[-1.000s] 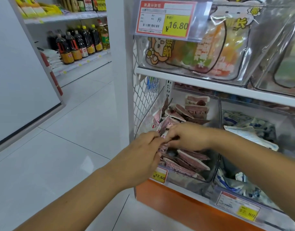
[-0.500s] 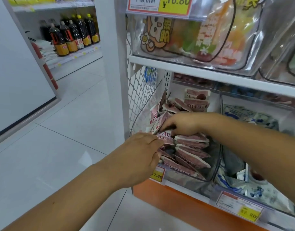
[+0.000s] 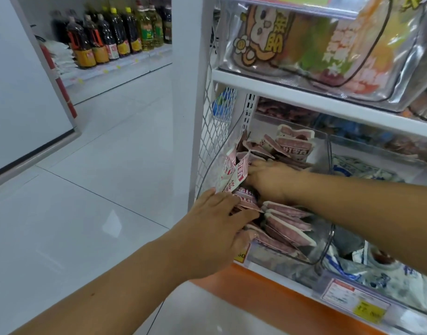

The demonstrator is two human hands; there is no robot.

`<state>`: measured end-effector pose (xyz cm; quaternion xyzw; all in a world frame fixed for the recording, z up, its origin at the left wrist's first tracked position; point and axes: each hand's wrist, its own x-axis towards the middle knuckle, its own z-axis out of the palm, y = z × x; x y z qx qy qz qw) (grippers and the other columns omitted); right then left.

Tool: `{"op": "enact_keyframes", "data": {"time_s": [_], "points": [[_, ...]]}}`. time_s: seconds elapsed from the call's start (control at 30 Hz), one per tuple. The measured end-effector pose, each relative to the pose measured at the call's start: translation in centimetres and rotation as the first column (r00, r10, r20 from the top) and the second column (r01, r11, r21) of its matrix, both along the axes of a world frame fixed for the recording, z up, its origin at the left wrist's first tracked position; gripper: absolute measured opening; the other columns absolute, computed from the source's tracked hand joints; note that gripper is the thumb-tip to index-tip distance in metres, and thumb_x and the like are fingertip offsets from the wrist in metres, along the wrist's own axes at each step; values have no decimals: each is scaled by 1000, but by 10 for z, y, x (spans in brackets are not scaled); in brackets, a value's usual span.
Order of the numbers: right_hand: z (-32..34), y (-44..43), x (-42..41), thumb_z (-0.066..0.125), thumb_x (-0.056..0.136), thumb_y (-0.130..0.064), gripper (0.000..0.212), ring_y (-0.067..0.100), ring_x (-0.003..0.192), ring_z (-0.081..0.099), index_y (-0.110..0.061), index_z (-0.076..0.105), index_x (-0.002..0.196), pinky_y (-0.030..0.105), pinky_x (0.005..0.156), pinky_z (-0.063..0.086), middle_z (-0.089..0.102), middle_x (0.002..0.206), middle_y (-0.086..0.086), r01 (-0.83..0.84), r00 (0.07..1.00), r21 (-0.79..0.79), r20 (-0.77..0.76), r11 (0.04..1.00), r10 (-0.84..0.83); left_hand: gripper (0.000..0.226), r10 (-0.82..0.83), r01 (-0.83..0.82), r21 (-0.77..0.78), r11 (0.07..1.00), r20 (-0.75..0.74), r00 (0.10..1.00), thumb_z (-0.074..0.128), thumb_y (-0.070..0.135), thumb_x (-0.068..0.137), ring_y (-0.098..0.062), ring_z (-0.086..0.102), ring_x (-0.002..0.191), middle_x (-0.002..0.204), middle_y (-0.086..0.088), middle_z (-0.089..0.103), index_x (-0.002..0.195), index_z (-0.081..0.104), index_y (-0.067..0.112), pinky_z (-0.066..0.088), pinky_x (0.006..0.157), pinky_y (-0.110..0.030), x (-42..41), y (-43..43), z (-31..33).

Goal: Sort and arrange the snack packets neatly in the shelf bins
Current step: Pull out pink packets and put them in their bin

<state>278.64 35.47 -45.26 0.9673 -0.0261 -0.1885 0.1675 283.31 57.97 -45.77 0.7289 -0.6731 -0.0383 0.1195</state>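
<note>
Slides the left hand [image 3: 217, 221] forward since half a second ago, from the bin's front edge onto the packets, and shifts the right hand [image 3: 270, 182] leftward toward the bin's left wall. Faces a white shelf unit [image 3: 328, 102] with a wire mesh side panel [image 3: 210, 141] and an orange base [image 3: 231, 279], above pale floor tiles [image 3: 87, 189]. Finds on the upper shelf a large cartoon-printed bag [image 3: 292, 42] behind clear plastic. Works in the clear bin [image 3: 326, 247] at the left end of the lower shelf, filled with pink snack packets [image 3: 287, 228]: flat overlapping rows at the front, a looser heap at the back, a few upright packets [image 3: 231, 170] leaning on the left wall. Finds blue-and-white packets [image 3: 367, 170] just to the right, past the bin's clear wall. Lays the left hand's fingers straight and spread over the front-left packets, thumb lower near the front edge, gripping nothing. Puts the right hand's fingers against the upright packets; cannot tell a pinch from a mere touch, fingertips mostly hidden. Passes over a yellow price tag [image 3: 369, 310] on the rail below the blue-and-white packets.
</note>
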Motion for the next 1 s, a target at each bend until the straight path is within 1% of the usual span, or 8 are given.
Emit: {"op": "enact_keyframes", "data": {"time_s": [0.2,0.47,0.53,0.6,0.73,0.83,0.93,1.0], "points": [[4,5,-4,62,80,-27,52,27,103,61,-39,51,130,32,76,52,63,118,2,148,985,116,71,982,-157,58,-4,4,-17,1000,-14,1000,12,51,95,-16,28,139,144,2,43,143,39,36,-1,112,-27,0,1,-1],[23,10,-5,58,87,-10,16,13,89,63,-18,71,92,26,79,45,69,92,-8,291,917,375,154,880,-368,68,2,0,41,999,-45,999,3,57,88,-14,26,138,146,4,40,144,35,38,3,113,-30,1,-1,0],[33,8,-13,59,89,-8,15,5,77,59,-20,66,83,26,78,41,64,83,-13,316,869,542,163,778,-466,65,8,-5,59,998,-45,999,4,57,90,-13,23,139,147,4,38,145,34,39,1,112,-29,0,-1,1],[42,5,-22,55,91,-4,20,8,70,59,-20,62,83,32,68,52,63,84,-4,348,786,714,130,607,-604,63,15,-12,70,997,-38,999,5,57,91,-12,20,141,150,4,34,146,31,40,-1,113,-28,-1,-1,2],[51,4,-33,55,92,4,21,19,77,64,-16,62,90,35,72,61,57,88,7,320,621,908,13,268,-784,56,26,-22,105,994,-34,999,12,54,95,-11,11,145,156,5,24,148,24,41,-3,117,-32,-2,-2,3],[49,9,-32,53,93,6,25,19,78,63,-17,62,92,24,62,60,55,90,8,319,620,910,12,266,-784,57,38,-32,111,993,-54,998,13,56,94,-12,6,146,159,3,19,149,21,42,-5,118,-34,-1,-2,2],[48,11,-32,53,94,2,24,16,76,65,-20,62,89,37,75,60,60,89,5,321,638,906,7,275,-770,57,57,-49,100,994,-81,995,22,57,97,-12,-2,147,161,1,8,151,15,39,-8,117,-33,-1,-2,3],[46,18,-34,58,94,-8,16,4,71,64,-22,66,93,36,76,57,65,86,-2,327,747,853,30,406,-664,62,87,-80,63,995,-124,988,30,57,97,-10,-7,146,161,5,-1,152,10,36,-5,119,-36,-3,-1,4]]}}
